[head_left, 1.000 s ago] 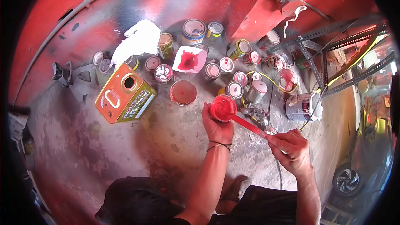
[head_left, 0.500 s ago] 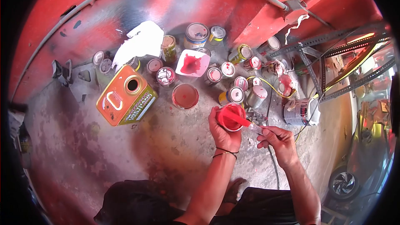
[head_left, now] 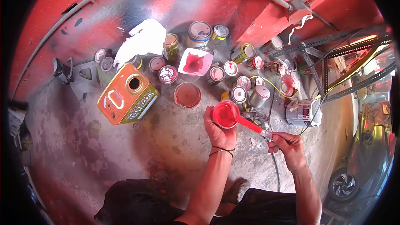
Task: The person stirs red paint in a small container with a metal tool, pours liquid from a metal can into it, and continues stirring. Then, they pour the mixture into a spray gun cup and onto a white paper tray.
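Observation:
My left hand (head_left: 218, 133) is wrapped round a small cup of red paint (head_left: 225, 114), tilted so its inside faces me. Between the thumb and fingers of my right hand (head_left: 288, 146) is the bare end of a flat stirring stick (head_left: 251, 126). Red paint coats most of the stick, and its far end reaches the cup's right rim. Beyond the cup stand a yellow-labelled can (head_left: 238, 95) and a grey can (head_left: 259, 96). A round tin with a reddish top (head_left: 187, 95) sits to the left of the cup.
An orange-topped thinner can (head_left: 127, 93) with an open spout stands at the left. Several paint tins and a white tray with red paint (head_left: 195, 61) crowd along the wall. A large paint bucket (head_left: 303, 112), a cable and a metal frame (head_left: 321, 71) are at the right.
The stick has moved right and down with my right hand, so less of it lies over the cup. My left hand and the cup have shifted slightly left.

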Action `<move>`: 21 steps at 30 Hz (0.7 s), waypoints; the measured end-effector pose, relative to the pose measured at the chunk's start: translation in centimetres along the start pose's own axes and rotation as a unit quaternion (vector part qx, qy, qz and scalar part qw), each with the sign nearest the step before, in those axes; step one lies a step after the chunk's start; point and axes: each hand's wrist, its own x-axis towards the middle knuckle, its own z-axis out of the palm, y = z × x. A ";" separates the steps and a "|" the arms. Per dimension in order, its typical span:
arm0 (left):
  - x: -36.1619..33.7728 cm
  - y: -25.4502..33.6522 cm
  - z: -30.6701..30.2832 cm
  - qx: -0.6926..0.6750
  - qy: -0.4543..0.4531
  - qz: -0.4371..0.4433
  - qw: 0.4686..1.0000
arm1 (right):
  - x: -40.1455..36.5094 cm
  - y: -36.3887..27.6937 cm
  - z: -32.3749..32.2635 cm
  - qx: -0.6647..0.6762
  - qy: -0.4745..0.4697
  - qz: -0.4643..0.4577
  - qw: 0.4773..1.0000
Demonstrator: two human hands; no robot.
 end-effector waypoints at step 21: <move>0.8 0.0 0.0 -0.007 0.007 -0.001 1.000 | 0.8 0.9 3.5 -0.369 0.052 -0.393 0.841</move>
